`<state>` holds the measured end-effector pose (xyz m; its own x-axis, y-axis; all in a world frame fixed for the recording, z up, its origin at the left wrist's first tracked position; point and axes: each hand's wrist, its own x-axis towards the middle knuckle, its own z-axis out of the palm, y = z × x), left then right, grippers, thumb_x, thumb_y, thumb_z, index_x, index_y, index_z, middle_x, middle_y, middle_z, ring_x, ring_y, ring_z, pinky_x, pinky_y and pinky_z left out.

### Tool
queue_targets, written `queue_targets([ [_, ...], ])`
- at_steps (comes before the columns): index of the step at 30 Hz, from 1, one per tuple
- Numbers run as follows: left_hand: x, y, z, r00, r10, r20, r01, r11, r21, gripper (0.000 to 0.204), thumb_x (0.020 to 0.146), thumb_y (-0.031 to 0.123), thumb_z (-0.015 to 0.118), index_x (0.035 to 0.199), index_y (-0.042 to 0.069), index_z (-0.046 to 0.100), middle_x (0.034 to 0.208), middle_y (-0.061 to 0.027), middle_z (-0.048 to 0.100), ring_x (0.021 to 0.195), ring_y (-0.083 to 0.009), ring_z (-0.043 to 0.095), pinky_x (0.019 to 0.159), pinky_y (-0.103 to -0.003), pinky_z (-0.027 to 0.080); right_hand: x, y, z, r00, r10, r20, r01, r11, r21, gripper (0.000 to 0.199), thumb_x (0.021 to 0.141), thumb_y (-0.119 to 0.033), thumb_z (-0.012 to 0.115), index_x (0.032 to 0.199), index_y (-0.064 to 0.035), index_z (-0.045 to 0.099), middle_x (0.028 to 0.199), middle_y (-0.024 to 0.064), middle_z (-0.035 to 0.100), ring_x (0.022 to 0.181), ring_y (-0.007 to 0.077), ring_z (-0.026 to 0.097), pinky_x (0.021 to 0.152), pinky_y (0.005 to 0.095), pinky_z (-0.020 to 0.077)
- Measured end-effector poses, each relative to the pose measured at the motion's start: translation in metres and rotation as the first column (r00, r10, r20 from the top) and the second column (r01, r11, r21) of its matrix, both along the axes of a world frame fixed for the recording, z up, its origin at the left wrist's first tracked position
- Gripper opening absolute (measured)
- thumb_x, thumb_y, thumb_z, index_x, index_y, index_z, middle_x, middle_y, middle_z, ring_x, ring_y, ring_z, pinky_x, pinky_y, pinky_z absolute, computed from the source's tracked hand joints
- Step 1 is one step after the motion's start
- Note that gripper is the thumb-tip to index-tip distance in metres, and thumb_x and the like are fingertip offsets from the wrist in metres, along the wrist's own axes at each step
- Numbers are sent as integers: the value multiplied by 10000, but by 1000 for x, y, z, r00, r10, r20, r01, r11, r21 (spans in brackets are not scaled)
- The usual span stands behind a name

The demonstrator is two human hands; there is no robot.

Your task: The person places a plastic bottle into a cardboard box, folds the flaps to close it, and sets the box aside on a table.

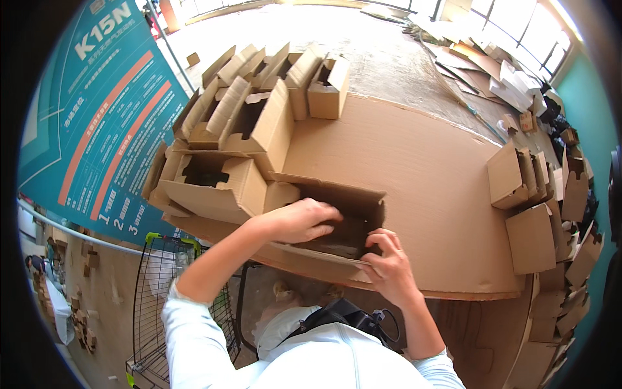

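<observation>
An open-topped cardboard box (343, 196) stands at the near side of the cardboard-covered table, directly before me. My left hand (303, 219) reaches over its left part, fingers apart and dipping into the opening; nothing shows in them. At the near right corner, my right hand (387, 260) has its thumb and fingers closed on the box's wall. The inside is dark, so its bottom is hard to make out. Touching this box on the left is another open carton (210, 194) with a cut-out in its top.
Several open cartons (262, 123) are packed along the table's (414, 155) far left. More stand at the right edge, beside a carton stack (518, 175). A wire cart (152, 311) is at my lower left, below a teal banner (110, 117). Flattened cardboard (476, 61) lies beyond.
</observation>
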<state>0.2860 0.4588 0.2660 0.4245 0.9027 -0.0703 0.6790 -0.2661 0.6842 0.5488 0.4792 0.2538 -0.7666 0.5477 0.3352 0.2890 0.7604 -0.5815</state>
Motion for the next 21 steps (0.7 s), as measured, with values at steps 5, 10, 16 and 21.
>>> queue_targets([
  [5,-81,-151,32,649,474,595,-728,615,304,185,960,41,510,1082,7,646,1083,-133,685,985,-239,673,895,-343,525,1,-2,2,990,-113,79,114,993,-2,166,641,-17,782,733,-27,644,1011,102,545,1118,322,536,891,417,490],
  [10,-242,-408,-268,-142,965,221,-988,-153,34,195,925,129,557,993,-20,661,907,-151,693,850,-269,671,770,-352,516,-16,-13,13,974,-134,185,127,991,47,219,578,32,790,746,-3,654,1025,102,558,1152,336,533,922,441,469],
  [16,-205,-550,-484,17,915,-403,-951,-109,-289,756,661,274,819,1297,-7,523,1237,-242,591,1127,-410,574,941,-479,473,-32,-21,29,887,-287,361,275,958,86,191,597,60,781,754,11,683,1074,109,566,1198,331,525,940,428,480],
  [21,-225,-493,-490,109,924,-366,-966,11,-260,800,657,280,835,1309,-39,498,1254,-269,575,1152,-416,563,907,-468,500,-32,-25,28,847,-343,405,314,939,139,192,595,51,788,755,7,694,1091,104,570,1220,312,520,982,414,468],
])
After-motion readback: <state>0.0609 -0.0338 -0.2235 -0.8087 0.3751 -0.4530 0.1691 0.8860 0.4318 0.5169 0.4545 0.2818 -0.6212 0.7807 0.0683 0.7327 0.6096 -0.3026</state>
